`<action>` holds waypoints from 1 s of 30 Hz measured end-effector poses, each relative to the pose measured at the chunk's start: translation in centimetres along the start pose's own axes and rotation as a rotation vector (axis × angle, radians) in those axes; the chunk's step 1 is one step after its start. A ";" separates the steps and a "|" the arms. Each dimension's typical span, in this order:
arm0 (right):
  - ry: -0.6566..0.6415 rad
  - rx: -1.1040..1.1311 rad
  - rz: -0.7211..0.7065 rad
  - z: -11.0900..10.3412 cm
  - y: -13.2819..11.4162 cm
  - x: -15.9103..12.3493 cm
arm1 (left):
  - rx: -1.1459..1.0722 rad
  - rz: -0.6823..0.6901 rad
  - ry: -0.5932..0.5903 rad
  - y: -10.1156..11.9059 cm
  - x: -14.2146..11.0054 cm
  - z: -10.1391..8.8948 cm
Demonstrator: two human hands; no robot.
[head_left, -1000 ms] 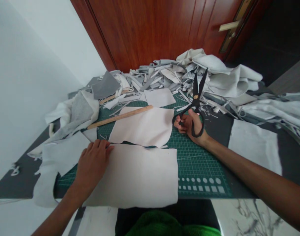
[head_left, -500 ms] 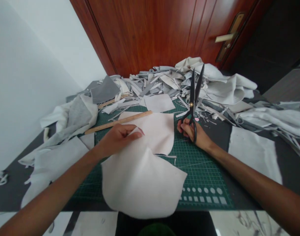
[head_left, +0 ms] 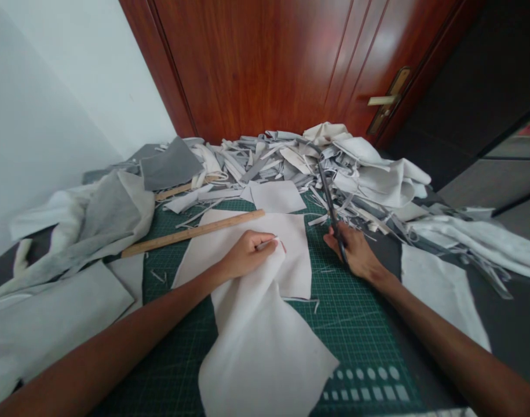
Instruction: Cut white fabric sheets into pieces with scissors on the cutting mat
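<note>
White cloth (head_left: 267, 341): lifted from lying flat
Left hand (head_left: 249, 253): pinching its far edge
Right hand (head_left: 355, 249): curled round black scissors (head_left: 328, 194)

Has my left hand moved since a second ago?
Yes: against the wooden strip, your left hand has moved to the right, from below its left end to below its right end.

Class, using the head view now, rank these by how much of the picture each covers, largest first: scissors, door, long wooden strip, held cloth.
1. Door
2. Held cloth
3. Long wooden strip
4. Scissors, seen nearly edge-on, so they look thin
</note>
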State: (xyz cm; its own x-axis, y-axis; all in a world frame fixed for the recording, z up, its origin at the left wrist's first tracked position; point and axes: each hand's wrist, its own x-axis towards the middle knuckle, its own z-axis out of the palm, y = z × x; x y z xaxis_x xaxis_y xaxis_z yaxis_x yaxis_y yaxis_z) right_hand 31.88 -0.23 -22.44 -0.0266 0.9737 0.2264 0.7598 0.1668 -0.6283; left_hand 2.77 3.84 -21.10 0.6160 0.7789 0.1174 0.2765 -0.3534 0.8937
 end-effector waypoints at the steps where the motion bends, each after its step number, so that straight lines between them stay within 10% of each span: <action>1: -0.012 -0.035 0.011 0.1 -0.2 0.0 | 0.003 0.007 0.013 0.0 0.0 0.0; 30: 0.004 -0.437 -0.271 0.7 -1.7 -1.2 | 0.006 0.264 0.192 -0.5 0.0 0.1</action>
State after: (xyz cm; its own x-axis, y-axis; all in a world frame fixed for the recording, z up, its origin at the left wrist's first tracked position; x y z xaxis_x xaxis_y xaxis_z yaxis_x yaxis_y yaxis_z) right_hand 30.20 -1.57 -22.19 -0.2581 0.9038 0.3414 0.9265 0.3317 -0.1775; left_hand 2.70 4.02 -21.57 0.5164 0.7435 0.4248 0.1306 -0.5587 0.8191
